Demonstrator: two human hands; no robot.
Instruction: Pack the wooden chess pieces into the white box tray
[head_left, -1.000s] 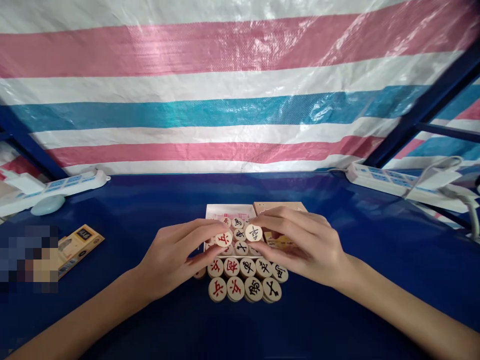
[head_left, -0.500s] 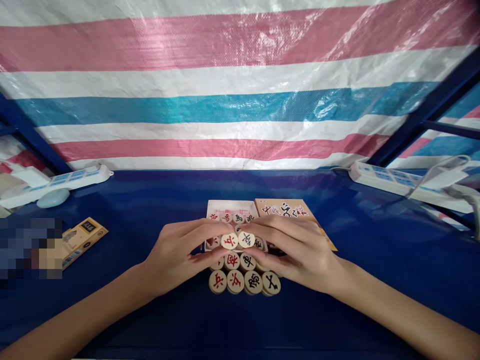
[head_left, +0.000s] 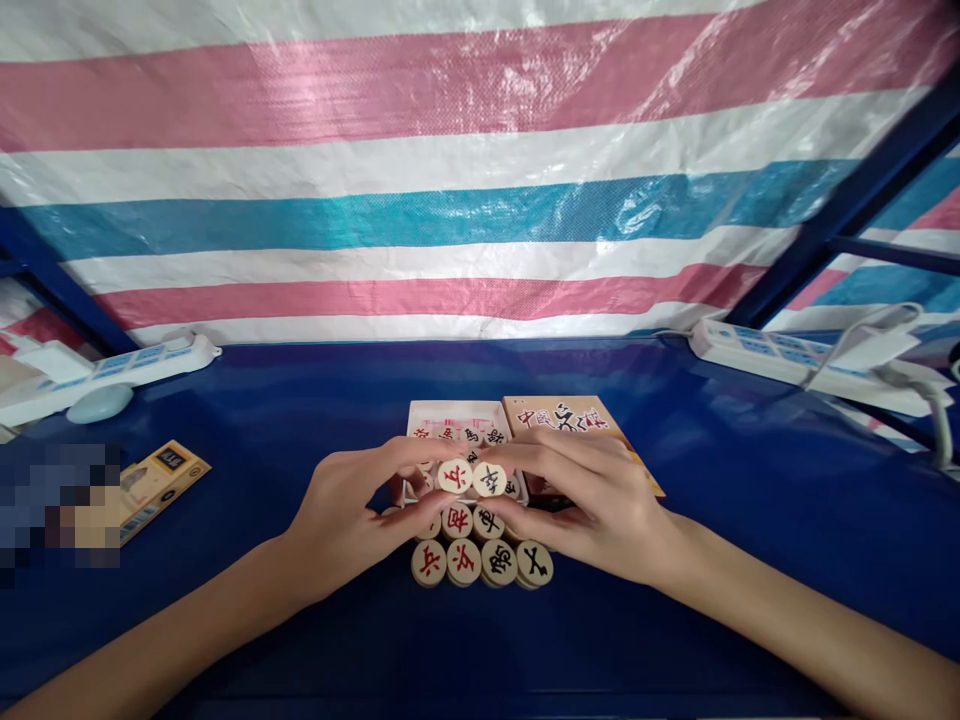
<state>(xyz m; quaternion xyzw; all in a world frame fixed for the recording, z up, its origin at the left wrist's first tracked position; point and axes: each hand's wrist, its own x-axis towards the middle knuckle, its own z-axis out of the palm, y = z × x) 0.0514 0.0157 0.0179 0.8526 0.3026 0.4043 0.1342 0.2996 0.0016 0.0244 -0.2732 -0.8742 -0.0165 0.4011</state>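
Round wooden chess pieces with red and black characters lie on the blue table. My left hand (head_left: 352,515) pinches a red-marked piece (head_left: 454,475) between thumb and fingers. My right hand (head_left: 592,500) pinches a black-marked piece (head_left: 490,479) the same way. The two pieces are held side by side, almost touching, above a cluster of several loose pieces (head_left: 481,562). Just behind them an open white box (head_left: 457,412) holds more pieces, and its tan lid (head_left: 562,415) lies to its right, partly under my right hand.
A white power strip (head_left: 112,368) and a pale oval object (head_left: 99,403) lie at the far left, another power strip (head_left: 787,355) with a cable at the far right. A yellow card box (head_left: 161,478) sits at the left. A striped tarp hangs behind the table.
Both hands drew closer together and slightly nearer to me, bringing the two held pieces side by side. More of the tan lid now shows behind my right hand.
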